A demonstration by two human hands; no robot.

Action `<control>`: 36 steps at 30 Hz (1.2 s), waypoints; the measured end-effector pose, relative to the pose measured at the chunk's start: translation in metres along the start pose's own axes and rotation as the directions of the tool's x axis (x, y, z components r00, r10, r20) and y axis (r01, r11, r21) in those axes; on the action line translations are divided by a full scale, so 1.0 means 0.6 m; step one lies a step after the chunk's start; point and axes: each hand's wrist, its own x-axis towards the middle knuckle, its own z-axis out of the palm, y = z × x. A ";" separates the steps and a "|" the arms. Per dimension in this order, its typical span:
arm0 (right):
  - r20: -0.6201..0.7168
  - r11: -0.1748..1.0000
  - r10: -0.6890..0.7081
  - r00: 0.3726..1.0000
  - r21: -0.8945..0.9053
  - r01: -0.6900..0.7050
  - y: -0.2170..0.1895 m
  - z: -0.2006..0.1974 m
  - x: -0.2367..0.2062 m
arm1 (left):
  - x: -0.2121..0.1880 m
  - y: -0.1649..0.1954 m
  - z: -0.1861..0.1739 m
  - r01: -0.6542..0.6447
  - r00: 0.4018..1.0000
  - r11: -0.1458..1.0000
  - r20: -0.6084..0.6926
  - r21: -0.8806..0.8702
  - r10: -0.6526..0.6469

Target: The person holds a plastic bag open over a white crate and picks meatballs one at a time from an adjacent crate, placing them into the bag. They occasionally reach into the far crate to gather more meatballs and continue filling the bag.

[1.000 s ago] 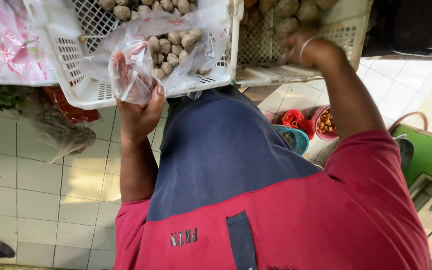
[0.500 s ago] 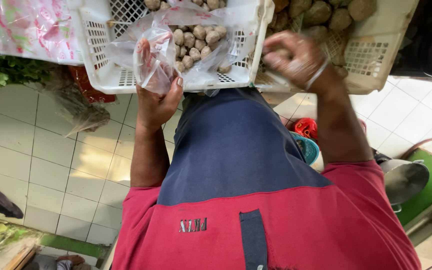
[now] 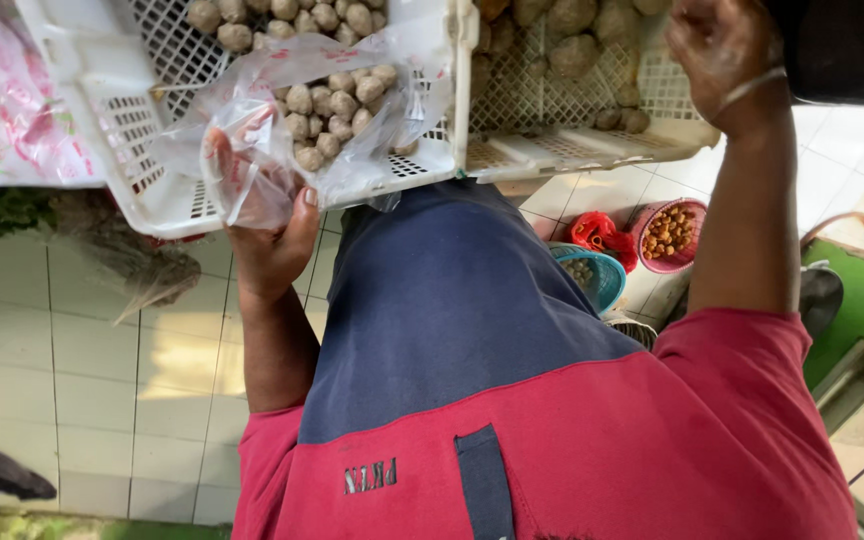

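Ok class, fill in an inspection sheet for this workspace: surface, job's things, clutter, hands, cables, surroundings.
Surface: two white crates, left crate and right crate, side by side.
Job's things: clear bag; small brown lumps in the left crate; bigger lumps in the right crate.
Clutter: pink basket, teal basket and red bag on the floor; greens.
Hands: left hand grips the bag; right hand over the right crate, grip unclear.
Cables: nothing seen.
Surroundings: tiled floor.
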 end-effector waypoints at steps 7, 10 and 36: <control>0.071 0.957 0.026 0.997 0.287 -0.045 -0.033 0.109 0.009 | 0.020 0.003 0.004 0.096 0.995 0.992 0.027 -0.080 -0.095; 0.126 0.979 -0.109 0.986 0.185 0.084 -0.113 0.160 0.030 | 0.032 0.005 0.007 -0.043 0.999 0.994 0.036 0.099 0.040; 0.575 0.844 -0.143 0.806 -0.354 0.403 -0.354 0.471 0.185 | 0.056 0.014 -0.011 -0.082 0.987 0.996 0.136 -0.043 0.087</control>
